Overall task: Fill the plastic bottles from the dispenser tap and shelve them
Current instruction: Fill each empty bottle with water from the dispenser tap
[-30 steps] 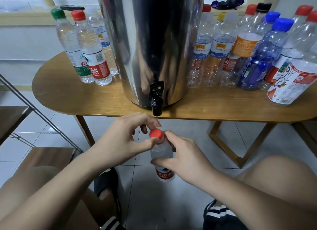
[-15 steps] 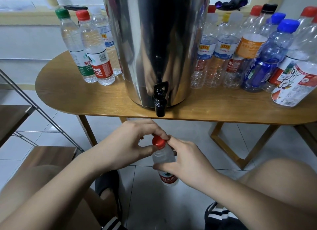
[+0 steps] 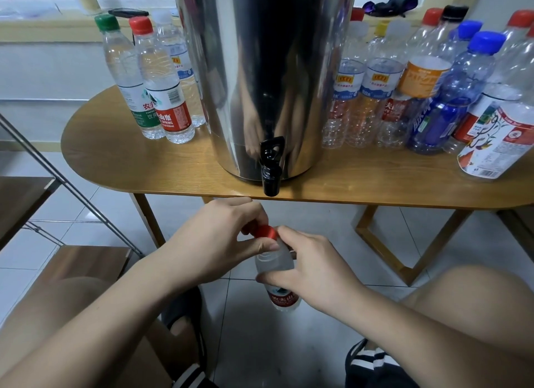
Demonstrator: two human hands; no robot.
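A small clear bottle [image 3: 274, 264] with a red label sits upright below the table edge, under the black tap [image 3: 271, 168] of the steel dispenser [image 3: 260, 69]. My right hand [image 3: 312, 269] grips the bottle's body. The fingers and thumb of my left hand [image 3: 219, 240] pinch its red cap [image 3: 264, 232]. Three capped bottles [image 3: 156, 84] stand on the table left of the dispenser. Several empty capped bottles [image 3: 404, 84] crowd the table to its right.
The wooden table [image 3: 130, 162] has angled legs below. A metal-framed shelf rack [image 3: 72, 260] with wooden boards stands at the left. My knees and sandalled feet are on the tiled floor [image 3: 289, 344] beneath the bottle.
The bottle and both hands have sunk slightly. My left fingers have closed further over the cap, covering more of it.
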